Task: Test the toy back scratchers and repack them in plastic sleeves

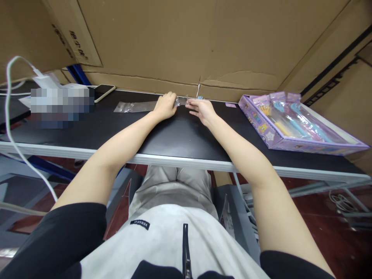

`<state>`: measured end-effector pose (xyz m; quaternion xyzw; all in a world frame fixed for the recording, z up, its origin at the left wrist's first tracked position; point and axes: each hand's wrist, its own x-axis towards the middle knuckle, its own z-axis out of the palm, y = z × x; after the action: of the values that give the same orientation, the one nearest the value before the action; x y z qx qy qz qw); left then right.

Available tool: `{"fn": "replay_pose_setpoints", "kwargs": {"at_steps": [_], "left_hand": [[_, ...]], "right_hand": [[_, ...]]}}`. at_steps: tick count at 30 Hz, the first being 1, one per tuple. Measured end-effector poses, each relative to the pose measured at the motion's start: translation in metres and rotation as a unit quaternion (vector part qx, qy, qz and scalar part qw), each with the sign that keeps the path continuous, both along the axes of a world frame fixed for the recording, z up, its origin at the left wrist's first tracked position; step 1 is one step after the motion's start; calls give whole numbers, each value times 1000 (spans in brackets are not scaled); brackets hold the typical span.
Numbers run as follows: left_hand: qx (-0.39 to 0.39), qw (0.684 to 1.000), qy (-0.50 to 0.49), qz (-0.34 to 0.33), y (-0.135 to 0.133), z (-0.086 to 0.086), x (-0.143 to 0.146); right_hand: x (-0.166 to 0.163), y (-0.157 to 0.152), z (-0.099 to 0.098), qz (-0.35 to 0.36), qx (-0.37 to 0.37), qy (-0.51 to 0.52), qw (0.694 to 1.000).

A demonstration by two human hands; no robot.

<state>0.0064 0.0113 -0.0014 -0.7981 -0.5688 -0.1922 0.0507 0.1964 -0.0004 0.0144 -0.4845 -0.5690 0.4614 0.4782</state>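
A long, clear plastic bag point(135, 107) lies flat on the black tabletop, stretching left from under my left hand point(165, 105). The fingers of that hand are closed over the bag, pressing it near its right part. My right hand point(202, 110) pinches the bag's right end between thumb and forefinger, its other fingers loosely bent. Just behind the right hand shows a small light-blue pronged tip point(200, 98); the rest of that item is hidden, and I cannot tell whether the hand holds it.
At right stands a purple printed display box point(273, 141) with several bagged, hand-tipped sticks in yellow and blue. A phone point(104, 92) lies at the back left, by a white charger and cable point(10, 116). Cardboard point(186, 42) walls the back. A small pink tag point(230, 105) lies near it.
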Motion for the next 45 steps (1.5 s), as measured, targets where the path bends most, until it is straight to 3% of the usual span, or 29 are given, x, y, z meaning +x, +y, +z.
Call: {"fn": "replay_pose_setpoints", "kwargs": {"at_steps": [6,12,18,23,29,38,45], "left_hand": [[40,999,19,-13,-9,7,5],[65,996,33,-50,-16,11,16],[83,993,45,-77,-12,10,20],[89,993,39,-69,0,5,6],[94,994,13,-53,13,-4,-12],[93,994,13,-63,11,-4,-2],[111,990,4,-82,13,-1,-7]], "right_hand": [[4,-4,1,35,-7,-18,999],[-6,-8,-3,21,7,-57,998],[-10,-12,-5,4,29,-53,998],[-3,-9,-8,-4,61,-47,997],[3,6,-12,-3,30,-33,999],[6,2,-6,60,11,-19,998],[5,6,-7,46,-9,-9,999]]}}
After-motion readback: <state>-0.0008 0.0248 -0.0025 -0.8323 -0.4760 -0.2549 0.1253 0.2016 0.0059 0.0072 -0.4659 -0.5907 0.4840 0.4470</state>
